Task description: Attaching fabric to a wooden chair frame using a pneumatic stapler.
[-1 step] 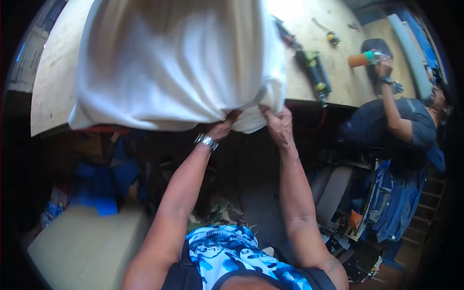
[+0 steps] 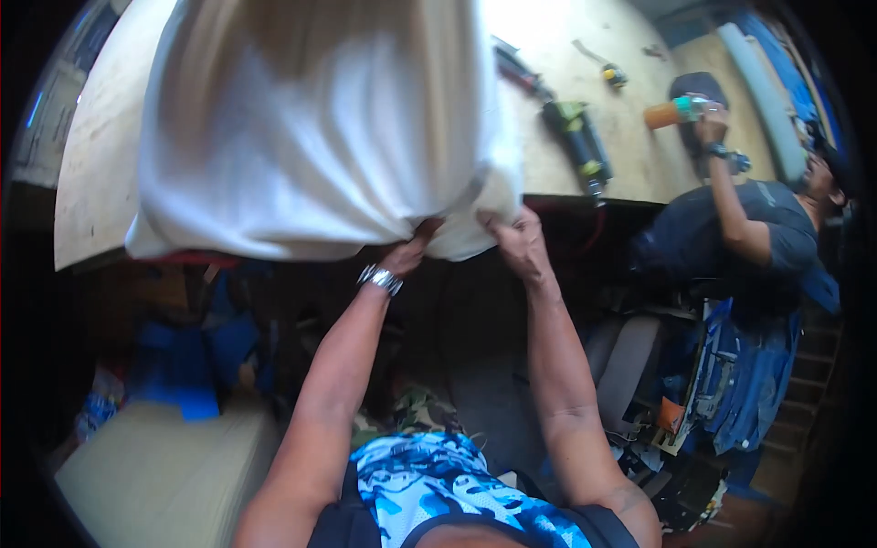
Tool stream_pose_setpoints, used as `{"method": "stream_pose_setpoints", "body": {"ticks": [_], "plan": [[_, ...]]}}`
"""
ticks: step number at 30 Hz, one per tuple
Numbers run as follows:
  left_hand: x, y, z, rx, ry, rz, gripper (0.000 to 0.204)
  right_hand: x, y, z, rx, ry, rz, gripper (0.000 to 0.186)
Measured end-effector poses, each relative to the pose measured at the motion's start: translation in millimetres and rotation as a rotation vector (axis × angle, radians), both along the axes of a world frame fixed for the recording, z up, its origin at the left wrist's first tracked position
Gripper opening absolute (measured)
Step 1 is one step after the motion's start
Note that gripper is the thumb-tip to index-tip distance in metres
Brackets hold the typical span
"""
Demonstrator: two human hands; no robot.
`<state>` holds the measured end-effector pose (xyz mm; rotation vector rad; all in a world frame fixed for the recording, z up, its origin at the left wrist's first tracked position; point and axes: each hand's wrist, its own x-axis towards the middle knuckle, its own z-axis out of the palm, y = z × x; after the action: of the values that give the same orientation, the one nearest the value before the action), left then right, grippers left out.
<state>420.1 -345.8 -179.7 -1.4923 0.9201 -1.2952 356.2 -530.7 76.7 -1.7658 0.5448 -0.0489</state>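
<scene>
A large sheet of white fabric (image 2: 301,196) drapes over a bulky shape on the wooden table and hangs over the near edge in folds. My left hand (image 2: 407,252), with a metal-banded watch on its wrist, has its fingers closed on the lower edge of the fabric, partly hidden beneath it. Just to the right, my right hand (image 2: 519,241) pinches a bunched fold near the fabric's right corner. Between the two hands a short flap of the cloth hangs loose. What lies under the fabric is covered.
On the table (image 2: 630,160) to the right lie a black and yellow-green power tool (image 2: 577,137) and a small yellow-black item (image 2: 614,75). At right, a person (image 2: 731,219) raises an orange-filled bottle (image 2: 671,113). A tan padded block (image 2: 169,475) sits lower left.
The whole view has shifted slightly, so the table and tools appear a little further left. Both hands keep their hold on the fabric. The person at right still holds the bottle up.
</scene>
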Motion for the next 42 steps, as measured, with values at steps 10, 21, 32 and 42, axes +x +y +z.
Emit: {"method": "stream_pose_setpoints", "body": {"ticks": [10, 21, 32, 42], "plan": [[-10, -10, 60, -1.558, 2.202, -0.373, 0.044, 26, -210, -18, -1.322, 0.131, -0.046, 0.070], [4, -13, 53, -0.862, 2.224, -0.040, 0.046, 77, -229, -11, -1.253, 0.451, -0.090, 0.046], [12, -23, 48, -1.066, 2.084, -0.237, 0.045, -192, -7, 30, -0.626, -0.175, -0.226, 0.017], [27, -15, 33, -1.171, 1.975, -0.473, 0.032, -157, 101, -130, -0.364, -0.660, -0.271, 0.054]]}}
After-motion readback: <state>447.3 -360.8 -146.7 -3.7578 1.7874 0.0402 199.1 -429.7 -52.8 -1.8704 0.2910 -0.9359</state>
